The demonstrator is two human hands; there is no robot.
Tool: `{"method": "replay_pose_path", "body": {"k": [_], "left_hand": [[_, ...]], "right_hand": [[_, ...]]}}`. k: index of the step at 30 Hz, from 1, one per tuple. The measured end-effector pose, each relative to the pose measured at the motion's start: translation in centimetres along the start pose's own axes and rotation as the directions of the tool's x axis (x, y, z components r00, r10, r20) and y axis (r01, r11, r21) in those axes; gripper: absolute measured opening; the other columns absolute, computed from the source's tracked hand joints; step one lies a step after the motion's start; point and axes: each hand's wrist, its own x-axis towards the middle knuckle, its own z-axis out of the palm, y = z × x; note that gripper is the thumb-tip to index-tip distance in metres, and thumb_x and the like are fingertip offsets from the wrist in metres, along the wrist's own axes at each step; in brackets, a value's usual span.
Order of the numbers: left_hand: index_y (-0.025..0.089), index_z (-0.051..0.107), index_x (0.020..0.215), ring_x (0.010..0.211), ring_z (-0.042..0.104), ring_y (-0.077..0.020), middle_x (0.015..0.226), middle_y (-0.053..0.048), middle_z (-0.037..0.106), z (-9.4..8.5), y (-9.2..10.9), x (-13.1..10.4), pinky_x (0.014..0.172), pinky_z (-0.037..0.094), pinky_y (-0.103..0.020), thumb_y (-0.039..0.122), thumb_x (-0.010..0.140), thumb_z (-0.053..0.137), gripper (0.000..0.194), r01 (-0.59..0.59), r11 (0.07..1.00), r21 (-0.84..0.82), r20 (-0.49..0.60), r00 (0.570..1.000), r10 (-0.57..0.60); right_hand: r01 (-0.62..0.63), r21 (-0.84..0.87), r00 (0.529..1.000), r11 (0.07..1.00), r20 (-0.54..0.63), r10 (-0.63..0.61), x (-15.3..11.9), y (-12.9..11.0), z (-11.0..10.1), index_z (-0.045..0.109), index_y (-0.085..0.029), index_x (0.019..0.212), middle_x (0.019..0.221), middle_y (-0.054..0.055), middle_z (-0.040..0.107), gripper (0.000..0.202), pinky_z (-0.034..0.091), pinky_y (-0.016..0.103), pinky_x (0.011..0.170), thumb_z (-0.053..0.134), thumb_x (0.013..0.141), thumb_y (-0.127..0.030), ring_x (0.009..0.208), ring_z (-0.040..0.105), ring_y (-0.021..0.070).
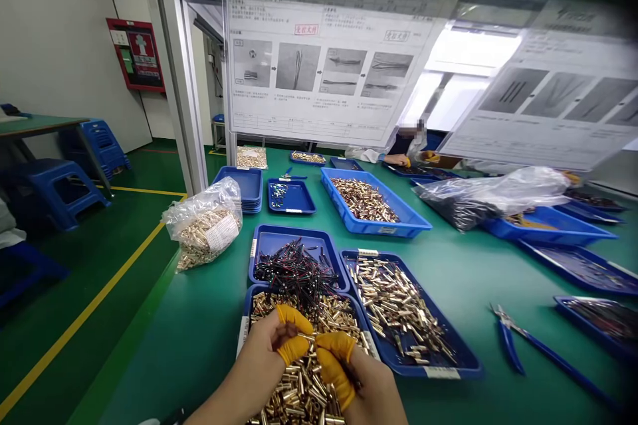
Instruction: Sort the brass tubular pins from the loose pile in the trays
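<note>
Left hand, right hand: fingertips narrowed on one brass piece, above nearest of three grouped trays.

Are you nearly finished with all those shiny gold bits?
Probably not. The gold pieces in the right-hand tray look done. The left hand and right hand are busy at a small gold piece. Loose gold tubes and dark thin pieces are still heaped up, so plenty seems left.
</note>
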Motion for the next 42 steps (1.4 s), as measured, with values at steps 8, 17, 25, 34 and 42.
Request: {"method": "replay_pose_path", "body": {"k": [8, 17, 25, 34, 42], "left_hand": [[0.018, 0.058, 0.080, 0.080, 0.056, -0.0181, 0.080, -0.001, 0.059, -0.1, -0.6, -0.1, 0.075, 0.042, -0.028, 0.014, 0.072, 0.056, 0.009, -0.077, 0.996, 0.046, 0.047, 0.996, 0.074], [0.017, 0.063, 0.072, 0.073, 0.053, -0.0180, 0.076, -0.003, 0.061, 0.0, 0.0, -1.0, 0.065, 0.038, -0.024, 0.025, 0.082, 0.055, 0.014, -0.213, 0.860, 0.463, 0.178, 0.973, 0.145], [0.018, 0.063, 0.075, 0.073, 0.054, -0.0179, 0.077, -0.003, 0.062, 0.4, 0.0, -1.0, 0.066, 0.041, -0.024, 0.026, 0.081, 0.056, 0.012, -0.226, 0.872, 0.435, 0.158, 0.972, 0.173], [0.017, 0.061, 0.079, 0.078, 0.057, -0.0196, 0.081, -0.003, 0.062, -0.2, -1.0, -0.3, 0.072, 0.044, -0.028, 0.014, 0.073, 0.057, 0.008, -0.116, 0.964, 0.239, -0.041, 0.991, 0.129], [0.017, 0.063, 0.071, 0.072, 0.054, -0.0177, 0.073, -0.002, 0.061, -0.1, -0.3, -0.7, 0.065, 0.042, -0.025, 0.019, 0.073, 0.060, 0.004, -0.098, 0.965, 0.244, 0.055, 0.995, 0.087]], "right_hand": [[0.012, -0.032, 0.998, 0.999, 0.068, -0.010, 0.1, 0.1, -0.3, 0.063, -0.019, 0.084, 0.062, 0.003, 0.064, 0.032, 0.046, 0.022, 0.051, 0.043, 0.086, -0.043, 0.052, 0.056, 0.0156], [-0.035, 0.014, 0.981, 0.999, 0.194, 0.031, -0.4, 1.9, -1.0, 0.050, -0.020, 0.073, 0.063, 0.002, 0.059, 0.021, 0.043, 0.021, 0.047, 0.045, 0.086, -0.036, 0.055, 0.053, 0.0144], [0.048, 0.001, 0.977, 0.999, 0.208, -0.047, 0.1, -0.2, -1.0, 0.052, -0.021, 0.095, 0.081, 0.007, 0.064, 0.016, 0.050, 0.028, 0.063, 0.038, 0.088, -0.026, 0.072, 0.061, 0.0196], [-0.054, 0.037, 0.987, 0.998, 0.152, 0.048, 0.9, 0.2, -2.3, 0.058, -0.018, 0.082, 0.075, 0.006, 0.065, 0.009, 0.052, 0.026, 0.060, 0.050, 0.082, -0.022, 0.069, 0.063, 0.0193], [-0.051, 0.100, 0.973, 0.994, 0.228, 0.027, 0.6, -1.1, -1.5, 0.058, -0.019, 0.071, 0.065, 0.003, 0.066, 0.009, 0.047, 0.022, 0.052, 0.055, 0.079, -0.021, 0.058, 0.062, 0.0166]]}}
